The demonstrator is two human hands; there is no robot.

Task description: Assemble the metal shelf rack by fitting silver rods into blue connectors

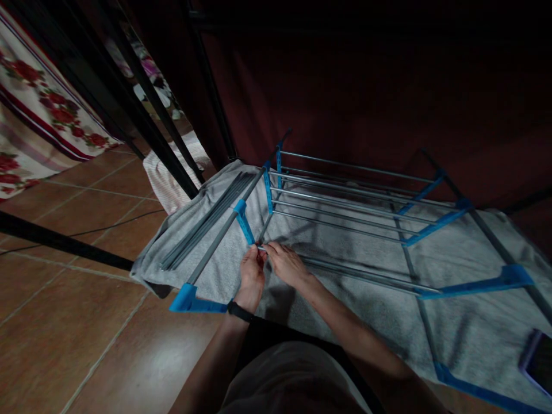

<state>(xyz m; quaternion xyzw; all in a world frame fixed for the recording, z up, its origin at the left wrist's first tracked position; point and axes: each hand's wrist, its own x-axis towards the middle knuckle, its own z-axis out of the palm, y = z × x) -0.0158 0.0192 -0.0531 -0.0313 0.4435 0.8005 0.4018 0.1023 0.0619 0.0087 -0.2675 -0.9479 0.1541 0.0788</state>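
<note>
A rack of grey tubes and blue plastic brackets stands on a grey towel; it looks like a clothes drying rack. My left hand (252, 269) is closed at the lower end of a blue bracket (246, 227), its fingertips pinching there. Beside it, my right hand (285, 264) is closed on the left end of a thin metal rod (366, 276). The rod runs right to another blue bracket (478, 284). The joint between rod end and left bracket is mostly hidden by my fingers. Several crossbars (345, 198) span the rack's far part.
Loose grey rods (209, 221) lie in a bundle on the towel (181, 247) at the left. A phone (537, 362) rests at the right edge. Black metal posts (146, 126) rise at the left, with a floral cloth (56, 103) beyond and tiled floor (64, 310) below.
</note>
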